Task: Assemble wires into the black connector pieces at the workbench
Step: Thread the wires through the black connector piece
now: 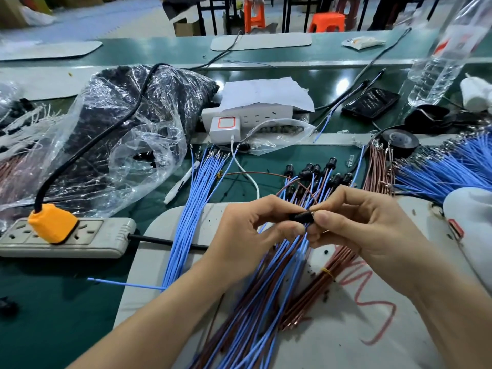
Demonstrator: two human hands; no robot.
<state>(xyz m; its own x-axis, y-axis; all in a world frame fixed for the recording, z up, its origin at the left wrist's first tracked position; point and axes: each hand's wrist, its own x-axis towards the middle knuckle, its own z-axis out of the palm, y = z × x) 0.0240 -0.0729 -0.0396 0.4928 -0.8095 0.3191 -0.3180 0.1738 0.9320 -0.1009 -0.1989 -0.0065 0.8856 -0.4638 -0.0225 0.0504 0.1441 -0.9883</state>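
Both hands meet over the middle of the bench on one small black connector piece (302, 217). My left hand (255, 230) pinches its left end between thumb and fingers. My right hand (364, 230) pinches its right end, where a brown wire (266, 173) arches up and back to the left. Beneath the hands lies a fan of finished blue and brown wires (269, 288), their black connectors (323, 170) heaped beyond the fingers. A loose bundle of blue wires (186, 209) lies to the left.
A grey power strip (106, 235) with an orange plug (52, 226) sits at the left, a clear plastic bag (106, 134) behind it. Brown wires (378, 169), blue wires (447, 166) and a black tape roll (399, 141) lie at the right. A water bottle (439, 67) stands far right.
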